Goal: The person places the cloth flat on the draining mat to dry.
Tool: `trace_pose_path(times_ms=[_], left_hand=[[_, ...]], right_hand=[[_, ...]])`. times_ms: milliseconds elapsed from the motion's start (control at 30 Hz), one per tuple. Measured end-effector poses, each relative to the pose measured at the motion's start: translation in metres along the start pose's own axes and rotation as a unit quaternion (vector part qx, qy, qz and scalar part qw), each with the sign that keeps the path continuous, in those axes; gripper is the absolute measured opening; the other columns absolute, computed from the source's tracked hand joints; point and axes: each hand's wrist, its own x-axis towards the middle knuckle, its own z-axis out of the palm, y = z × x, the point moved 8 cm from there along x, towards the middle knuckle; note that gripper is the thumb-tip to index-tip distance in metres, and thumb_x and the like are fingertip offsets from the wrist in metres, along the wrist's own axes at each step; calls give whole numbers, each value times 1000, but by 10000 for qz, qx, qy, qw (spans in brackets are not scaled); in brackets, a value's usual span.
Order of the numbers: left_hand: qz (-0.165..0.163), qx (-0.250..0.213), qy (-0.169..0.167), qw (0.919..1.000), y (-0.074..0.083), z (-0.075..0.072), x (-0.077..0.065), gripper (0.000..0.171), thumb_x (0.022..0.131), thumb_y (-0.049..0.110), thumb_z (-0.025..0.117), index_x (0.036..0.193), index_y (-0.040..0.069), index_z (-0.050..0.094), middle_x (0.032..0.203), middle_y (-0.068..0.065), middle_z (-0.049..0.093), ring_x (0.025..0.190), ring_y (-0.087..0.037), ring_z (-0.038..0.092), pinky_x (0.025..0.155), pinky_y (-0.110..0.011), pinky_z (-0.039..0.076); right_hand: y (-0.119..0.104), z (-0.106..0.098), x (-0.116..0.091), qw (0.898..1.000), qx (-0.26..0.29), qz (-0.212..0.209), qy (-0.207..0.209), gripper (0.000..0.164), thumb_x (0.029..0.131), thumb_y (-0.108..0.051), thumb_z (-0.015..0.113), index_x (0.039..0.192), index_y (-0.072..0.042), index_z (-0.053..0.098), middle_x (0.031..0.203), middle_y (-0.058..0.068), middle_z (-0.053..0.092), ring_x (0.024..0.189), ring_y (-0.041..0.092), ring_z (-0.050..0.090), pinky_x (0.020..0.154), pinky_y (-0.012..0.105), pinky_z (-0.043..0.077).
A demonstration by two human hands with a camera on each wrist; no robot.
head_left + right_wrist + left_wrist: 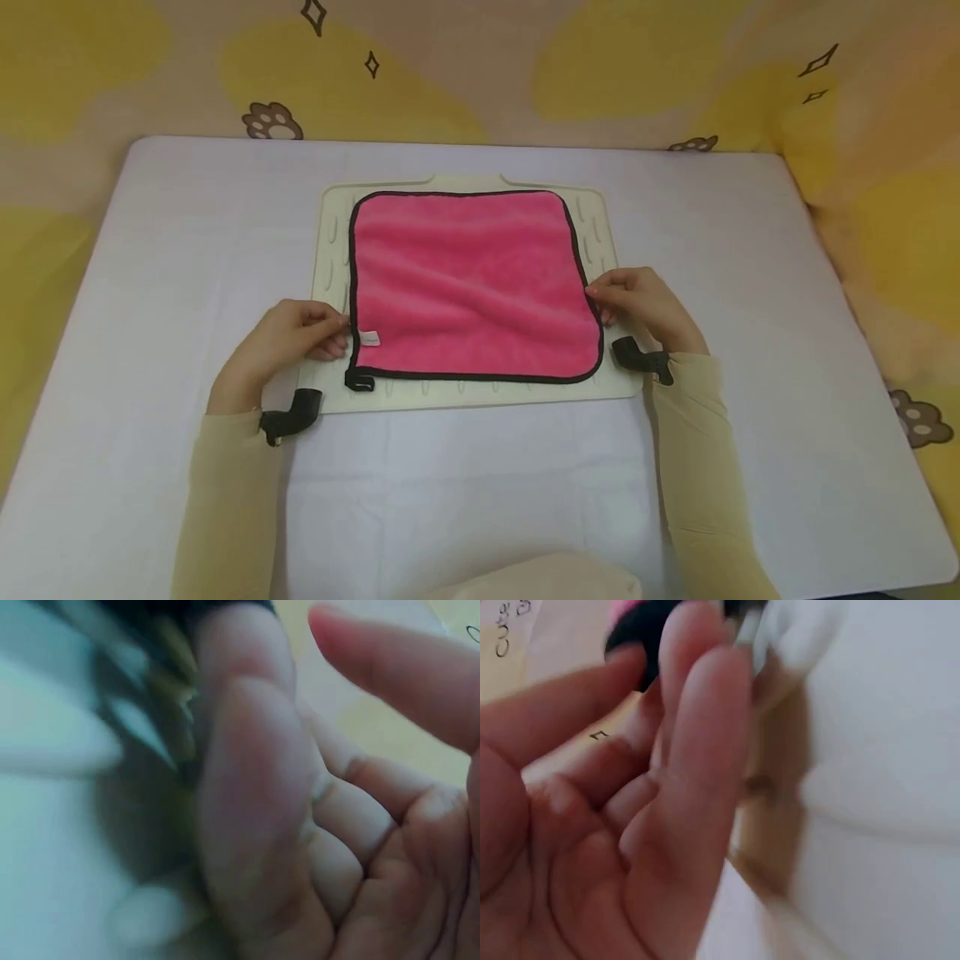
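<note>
A pink towel with black trim, a small white label and a black loop at its near left corner lies spread over a cream ridged board. At the towel's left edge is the left hand; in the left wrist view its thumb and fingers pinch the black trim. On the opposite side, the right hand has its fingertips at the towel's right edge. The right wrist view shows its thumb held apart from the fingers, with dark trim just above one fingertip.
The board lies on a table with a white cover. Black wrist devices sit at both sleeve cuffs. A yellow and pink patterned cloth hangs behind the table and along its sides.
</note>
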Motion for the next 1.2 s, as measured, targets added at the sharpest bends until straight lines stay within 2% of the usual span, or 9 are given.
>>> trace_pose_path(times_ms=[167, 367, 567, 767, 933, 1200], left_hand=[[-187, 122, -328, 9992, -6, 17, -15, 26, 95, 17, 58, 97, -8, 62, 69, -7, 62, 61, -16, 62, 62, -27, 55], [-259, 259, -441, 9984, -9, 27, -16, 28, 88, 17, 67, 97, -7, 57, 62, -4, 61, 54, -15, 61, 55, -27, 53], [-152, 348, -846, 9957, -8, 36, -18, 23, 86, 10, 68, 76, -1, 51, 60, -5, 62, 52, -16, 61, 52, -27, 53], [-27, 280, -1154, 9929, -11, 35, -23, 23, 87, 7, 66, 74, -1, 49, 62, -8, 64, 54, -20, 64, 54, -29, 54], [-3, 296, -1237, 9919, -13, 33, -25, 22, 88, 8, 65, 77, 0, 47, 65, -9, 66, 57, -23, 66, 56, -31, 55], [576, -220, -1164, 9913, -2, 27, -30, 19, 90, -1, 59, 81, -2, 42, 81, -15, 69, 72, -18, 69, 67, -26, 55]], right_hand=[[5, 7, -19, 9988, -111, 202, -441, 27, 89, -22, 66, 93, 5, 65, 60, 5, 59, 58, 15, 57, 59, 23, 43], [12, 19, -35, 9931, 375, 384, -1042, 26, 89, -16, 67, 81, 6, 54, 58, 5, 55, 56, 13, 56, 58, 24, 50], [14, 26, -38, 9881, 421, 254, -1458, 28, 88, -10, 67, 72, 2, 47, 58, 4, 56, 54, 13, 56, 55, 24, 49], [15, 27, -38, 9844, 536, 104, -1675, 24, 88, -4, 65, 73, 1, 47, 62, 4, 60, 55, 11, 59, 57, 24, 52], [13, 28, -39, 9812, 693, -37, -1802, 24, 87, 2, 63, 72, 1, 45, 66, 5, 65, 56, 11, 60, 58, 24, 54], [12, 31, -39, 9814, 643, -67, -1806, 26, 87, 2, 63, 70, 4, 42, 66, 5, 63, 57, 13, 60, 59, 25, 54]])
